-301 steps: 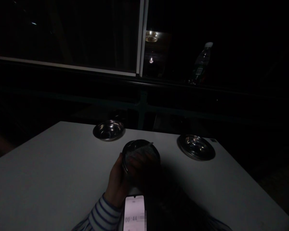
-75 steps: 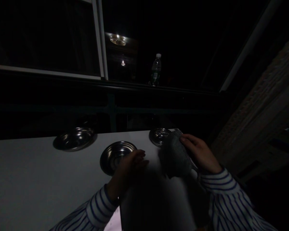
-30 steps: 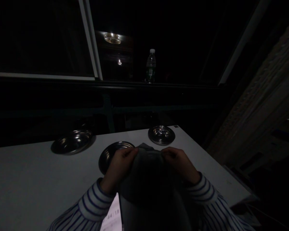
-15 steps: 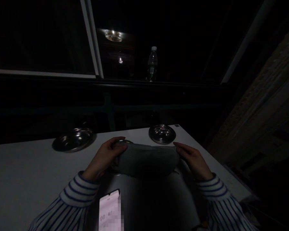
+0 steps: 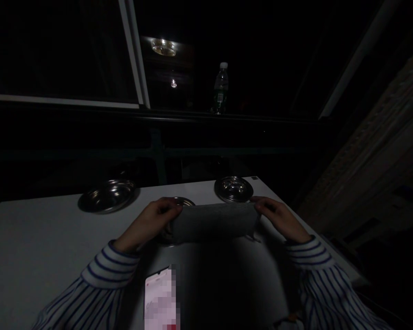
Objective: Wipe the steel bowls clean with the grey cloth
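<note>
A dark grey cloth [image 5: 215, 223] is stretched between my hands above the white table, its top edge nearly straight. My left hand [image 5: 151, 222] pinches its left upper corner between thumb and fingers. The right upper corner is held the same way by my right hand [image 5: 284, 220]. Behind the cloth's left side, partly hidden, lies a shiny metal dish [image 5: 185, 201]. A small thin object [image 5: 253, 239] shows under the right lower edge, too dark to name.
A wide metal bowl [image 5: 106, 198] sits at the table's back left and a metal dish [image 5: 233, 189] at the back right. A lit phone [image 5: 158, 293] lies near me on the white table [image 5: 48, 247]. A plastic bottle [image 5: 221, 87] stands on the window ledge.
The cloth's lower edge has risen and straightened, so it looks flatter and narrower. My right hand has shifted slightly right; both hands keep hold. The view has tilted a little.
</note>
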